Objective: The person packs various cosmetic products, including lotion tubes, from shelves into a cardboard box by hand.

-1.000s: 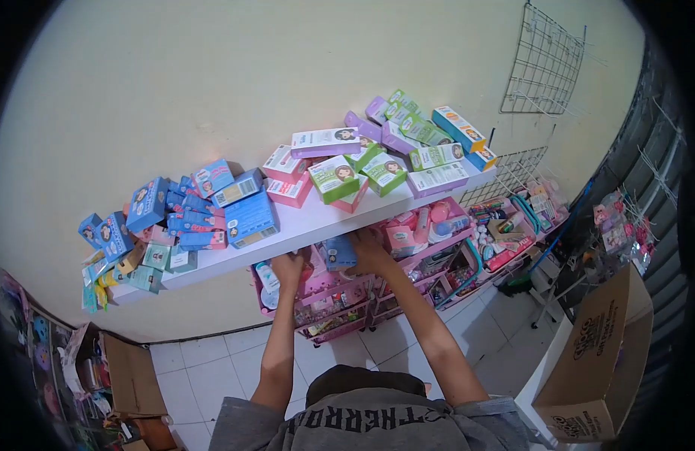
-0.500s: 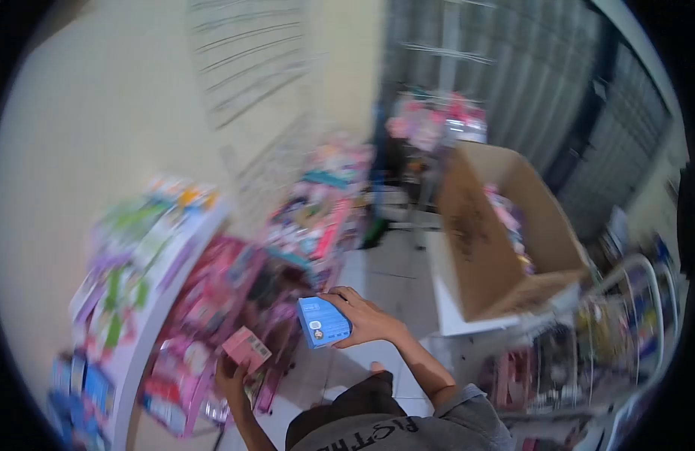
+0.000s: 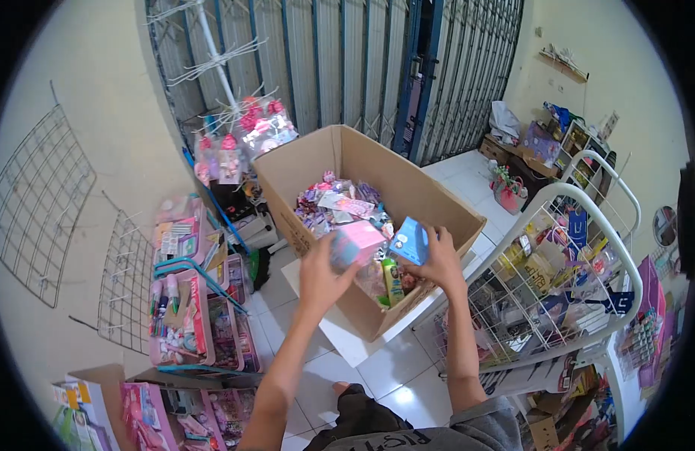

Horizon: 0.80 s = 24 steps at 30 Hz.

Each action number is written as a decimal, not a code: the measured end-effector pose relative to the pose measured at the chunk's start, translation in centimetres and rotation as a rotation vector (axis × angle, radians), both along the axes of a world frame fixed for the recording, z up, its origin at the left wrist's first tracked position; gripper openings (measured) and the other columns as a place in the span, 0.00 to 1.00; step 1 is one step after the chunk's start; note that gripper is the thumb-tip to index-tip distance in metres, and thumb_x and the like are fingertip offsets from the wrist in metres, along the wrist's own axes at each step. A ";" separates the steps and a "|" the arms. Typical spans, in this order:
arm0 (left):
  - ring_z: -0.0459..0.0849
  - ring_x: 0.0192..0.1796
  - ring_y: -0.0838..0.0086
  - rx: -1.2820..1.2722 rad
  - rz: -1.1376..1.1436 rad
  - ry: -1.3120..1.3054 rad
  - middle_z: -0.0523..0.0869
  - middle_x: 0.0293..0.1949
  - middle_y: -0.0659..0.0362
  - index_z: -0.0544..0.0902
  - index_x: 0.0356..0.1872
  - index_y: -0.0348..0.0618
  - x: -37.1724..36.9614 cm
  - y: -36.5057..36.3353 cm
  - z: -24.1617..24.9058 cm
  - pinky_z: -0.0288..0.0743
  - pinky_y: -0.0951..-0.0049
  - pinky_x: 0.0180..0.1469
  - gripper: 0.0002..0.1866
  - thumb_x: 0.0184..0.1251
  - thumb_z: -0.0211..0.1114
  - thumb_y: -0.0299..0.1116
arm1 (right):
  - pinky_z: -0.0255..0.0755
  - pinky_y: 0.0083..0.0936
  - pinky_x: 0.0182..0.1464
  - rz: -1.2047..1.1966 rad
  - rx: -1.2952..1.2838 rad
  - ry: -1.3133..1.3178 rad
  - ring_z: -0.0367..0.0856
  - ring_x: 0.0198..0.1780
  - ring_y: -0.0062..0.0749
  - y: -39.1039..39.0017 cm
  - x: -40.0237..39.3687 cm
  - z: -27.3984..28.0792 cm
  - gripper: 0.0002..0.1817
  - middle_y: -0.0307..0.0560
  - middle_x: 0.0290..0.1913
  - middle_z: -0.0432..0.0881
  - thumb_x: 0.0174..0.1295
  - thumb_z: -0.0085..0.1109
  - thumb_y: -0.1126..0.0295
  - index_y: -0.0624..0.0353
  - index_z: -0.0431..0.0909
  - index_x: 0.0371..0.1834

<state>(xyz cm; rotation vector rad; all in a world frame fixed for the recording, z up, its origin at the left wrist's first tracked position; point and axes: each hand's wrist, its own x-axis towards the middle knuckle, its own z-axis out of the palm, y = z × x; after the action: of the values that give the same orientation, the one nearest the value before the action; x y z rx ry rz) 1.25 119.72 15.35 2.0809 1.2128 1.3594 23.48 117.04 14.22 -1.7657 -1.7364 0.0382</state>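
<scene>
My left hand (image 3: 323,272) grips a small pink box (image 3: 360,242), blurred by motion, over the near end of a large open cardboard box (image 3: 317,144). Close to its right, my right hand (image 3: 442,264) holds a small blue box (image 3: 410,241) by its right side, also above the cardboard box. Inside lie many small packaged goods (image 3: 349,203) in pink and purple wrapping. A green packet (image 3: 393,283) shows just below the two held boxes. The cardboard box rests on a white surface (image 3: 349,342).
To the right stands a white wire rack (image 3: 632,263) with packaged goods. Pink bins (image 3: 204,331) of small items are at the left, beside wire grids (image 3: 43,203) on the wall. A hook stand (image 3: 220,60) and a folding metal gate (image 3: 347,68) are behind.
The view has swung right to face the cardboard box. Both hands, with the pink and blue boxes still held, have come from beside the shelves to over the cardboard box.
</scene>
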 end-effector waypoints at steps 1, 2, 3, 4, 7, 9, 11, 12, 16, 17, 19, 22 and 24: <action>0.76 0.43 0.58 -0.042 0.005 0.166 0.78 0.40 0.50 0.70 0.45 0.38 1.8 1.1 -0.1 0.65 0.63 0.48 0.28 0.38 0.66 0.36 | 0.62 0.39 0.52 -0.096 -0.169 -0.149 0.65 0.52 0.49 1.1 0.4 -0.8 0.45 0.57 0.50 0.64 0.25 0.70 0.53 0.58 0.62 0.52; 0.76 0.44 0.58 -0.080 0.014 0.332 0.78 0.41 0.50 0.71 0.46 0.40 3.3 2.1 -0.4 0.63 0.59 0.50 0.28 0.38 0.66 0.38 | 0.64 0.38 0.50 -0.188 -0.333 -0.300 0.67 0.52 0.47 2.0 0.6 -1.3 0.44 0.57 0.50 0.66 0.25 0.70 0.51 0.57 0.64 0.51; 0.76 0.44 0.58 -0.086 0.017 0.330 0.78 0.41 0.50 0.71 0.46 0.40 4.7 2.8 -1.3 0.63 0.59 0.50 0.28 0.38 0.66 0.38 | 0.64 0.38 0.50 -0.183 -0.337 -0.303 0.67 0.52 0.47 2.6 0.7 -1.2 0.44 0.57 0.50 0.66 0.25 0.70 0.51 0.57 0.64 0.51; 0.77 0.44 0.60 -0.141 0.059 0.512 0.78 0.40 0.51 0.71 0.46 0.41 5.8 3.1 -2.5 0.61 0.55 0.50 0.28 0.39 0.65 0.39 | 0.66 0.36 0.48 -0.149 -0.523 -0.365 0.68 0.51 0.44 2.8 0.6 -0.9 0.41 0.54 0.49 0.68 0.28 0.68 0.49 0.56 0.66 0.49; 0.77 0.44 0.63 -0.314 0.065 0.865 0.79 0.39 0.52 0.71 0.47 0.42 6.6 3.7 -3.6 0.58 0.50 0.51 0.29 0.39 0.64 0.39 | 0.68 0.33 0.46 -0.100 -0.728 -0.453 0.71 0.49 0.40 2.8 0.6 -0.7 0.35 0.49 0.45 0.73 0.31 0.66 0.48 0.55 0.71 0.45; 0.76 0.44 0.63 -0.328 0.074 1.090 0.79 0.38 0.53 0.70 0.47 0.40 6.4 3.6 -4.1 0.58 0.49 0.51 0.29 0.39 0.65 0.38 | 0.69 0.33 0.44 -0.109 -0.752 -0.475 0.73 0.46 0.37 3.0 0.5 -1.0 0.31 0.45 0.40 0.77 0.32 0.65 0.48 0.53 0.74 0.42; 0.76 0.44 0.63 -0.343 0.048 1.057 0.79 0.38 0.53 0.70 0.47 0.39 6.2 3.5 -4.0 0.58 0.48 0.51 0.30 0.38 0.65 0.38 | 0.70 0.33 0.43 -0.120 -0.719 -0.438 0.74 0.46 0.37 3.1 0.5 -1.5 0.31 0.45 0.39 0.78 0.33 0.65 0.49 0.52 0.74 0.43; 0.76 0.44 0.63 -0.343 0.018 1.022 0.78 0.39 0.53 0.70 0.47 0.39 6.1 3.3 -3.7 0.57 0.48 0.51 0.30 0.38 0.65 0.38 | 0.70 0.32 0.43 -0.143 -0.679 -0.398 0.74 0.45 0.36 3.1 0.5 -1.6 0.30 0.46 0.39 0.78 0.34 0.64 0.50 0.51 0.74 0.43; 0.73 0.45 0.59 0.012 0.027 0.182 0.75 0.40 0.52 0.73 0.42 0.39 5.5 3.1 -5.0 0.63 0.62 0.50 0.16 0.52 0.57 0.34 | 0.69 0.34 0.43 -0.139 -0.511 -0.260 0.75 0.43 0.39 3.1 1.3 -2.0 0.26 0.48 0.37 0.78 0.38 0.63 0.55 0.51 0.74 0.43; 0.72 0.44 0.58 -0.002 0.021 0.001 0.75 0.40 0.52 0.73 0.41 0.39 4.7 2.3 -4.9 0.63 0.63 0.50 0.14 0.53 0.56 0.31 | 0.69 0.34 0.43 -0.124 -0.388 -0.230 0.76 0.42 0.40 2.9 2.0 -2.7 0.25 0.48 0.37 0.78 0.38 0.63 0.56 0.52 0.74 0.43; 0.72 0.43 0.58 0.026 0.102 -0.202 0.75 0.39 0.53 0.73 0.40 0.40 1.6 0.0 -5.3 0.64 0.65 0.48 0.11 0.54 0.55 0.28 | 0.68 0.32 0.43 -0.099 -0.284 -0.202 0.76 0.42 0.41 2.9 2.0 -3.0 0.25 0.49 0.39 0.78 0.39 0.62 0.61 0.57 0.73 0.43; 0.74 0.42 0.61 0.088 0.369 -0.206 0.76 0.37 0.54 0.75 0.37 0.41 -5.5 -5.0 -7.8 0.66 0.68 0.45 0.11 0.49 0.59 0.24 | 0.66 0.28 0.48 0.142 0.070 0.284 0.74 0.45 0.37 2.1 0.9 -3.9 0.19 0.55 0.44 0.75 0.53 0.53 0.71 0.67 0.68 0.48; 0.74 0.42 0.62 0.044 0.587 -0.095 0.76 0.37 0.54 0.75 0.36 0.41 -11.2 -9.4 -10.7 0.66 0.68 0.44 0.11 0.49 0.59 0.25 | 0.67 0.24 0.48 0.225 0.224 0.475 0.73 0.45 0.35 1.2 -3.6 -3.7 0.16 0.55 0.45 0.74 0.58 0.48 0.73 0.68 0.67 0.49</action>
<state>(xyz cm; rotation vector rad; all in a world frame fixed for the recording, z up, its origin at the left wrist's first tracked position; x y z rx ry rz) -9.94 110.36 4.68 1.7230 1.8544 1.7106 19.86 118.25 10.54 -1.2678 -1.5109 0.3202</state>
